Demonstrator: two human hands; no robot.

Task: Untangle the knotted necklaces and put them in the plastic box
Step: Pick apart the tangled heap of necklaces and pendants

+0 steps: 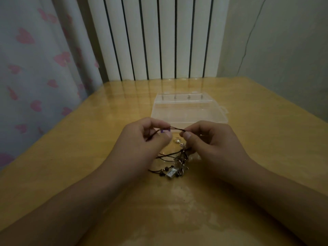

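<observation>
Both hands pinch one dark cord [175, 129], stretched short and taut between them. Left hand [142, 141]: thumb and forefinger closed on the cord at a small purple piece [165, 130]; a loose cord end sticks out under its fingers. Right hand [211, 144]: thumb and fingertip closed on the cord's other side, remaining fingers curled.

The cord runs down from the right hand into the necklaces [174, 164], a knotted heap on the table [88, 157] just nearer the camera than the pinch, between the two wrists. Heap has dark cords, small dark beads, metal bits and a clear rectangular pendant [171, 173]. Right hand partly covers the heap's right edge. A small silver ring [176, 139] lies just beyond the heap, under the stretched cord.

Box [190, 110]: clear plastic, lid open, on the table just beyond the hands, nothing seen inside. Hands hide its near edge in part.

Beyond the box: white radiator [159, 38]. Left of it a curtain [35, 68] with pink hearts; right, a wall with a thin wire [248, 38] hanging down.
</observation>
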